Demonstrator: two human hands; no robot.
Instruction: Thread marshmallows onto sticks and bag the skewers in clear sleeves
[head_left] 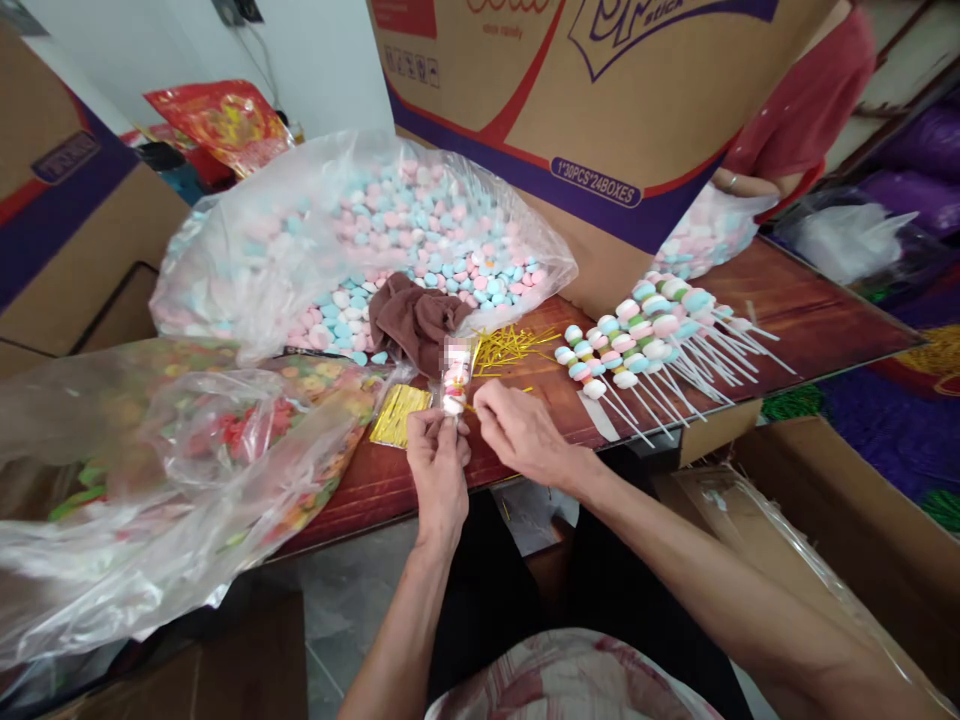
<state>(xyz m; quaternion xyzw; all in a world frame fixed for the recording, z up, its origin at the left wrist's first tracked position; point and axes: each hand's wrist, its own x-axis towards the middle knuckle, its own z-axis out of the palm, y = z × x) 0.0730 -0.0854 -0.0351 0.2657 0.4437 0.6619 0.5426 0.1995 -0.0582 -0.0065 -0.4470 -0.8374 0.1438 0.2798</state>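
My left hand (439,445) is closed around the lower end of a marshmallow skewer (454,385) in a small clear printed wrapper, held upright at the table's front edge. Close on its right, my right hand (517,425) is curled in a pinch, with a bit of gold twist tie showing at the fingertips. A flat bundle of gold twist ties (401,415) lies left of the wrapped skewer. Loose gold twist ties (510,348) are scattered behind my right hand. Marshmallow skewers on white sticks (637,335) are piled to the right.
A large clear bag of pastel marshmallows (360,230) fills the back, with a brown cloth (412,320) before it. Another plastic bag of colourful candy (187,450) lies left. A big carton (510,120) stands behind; an open carton (847,500) sits lower right. Another person (810,110) is behind the carton.
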